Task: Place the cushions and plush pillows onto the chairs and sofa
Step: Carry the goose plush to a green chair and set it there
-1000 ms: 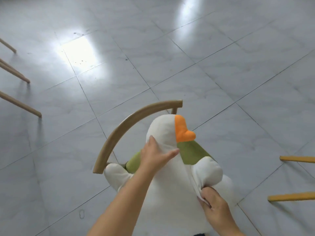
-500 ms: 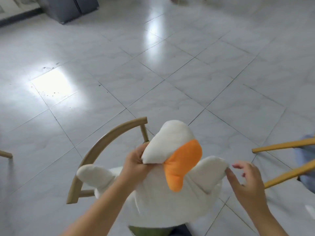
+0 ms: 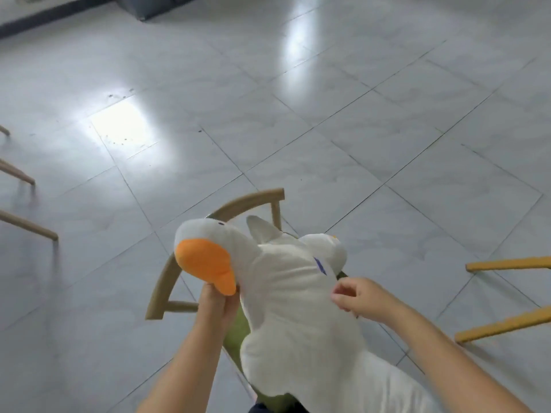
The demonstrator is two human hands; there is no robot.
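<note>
A white plush goose pillow (image 3: 292, 302) with an orange beak lies across a wooden chair (image 3: 167, 275) with a curved backrest and a green seat. Its head points to the left, belly up. My left hand (image 3: 216, 305) grips the goose at the neck, just under the beak. My right hand (image 3: 357, 299) is at the goose's right side near a wing, fingers curled and pinching the white fabric. The seat is mostly hidden under the plush.
Grey tiled floor spreads all around. Wooden chair legs (image 3: 26, 225) stick in from the left edge. Yellow chair rails (image 3: 507, 293) come in from the right. A dark piece of furniture (image 3: 155, 7) stands at the far top.
The goose has been turned over: its head swung from upright to the left. My left hand slid under the beak. My right hand moved from open beside the wing onto the body.
</note>
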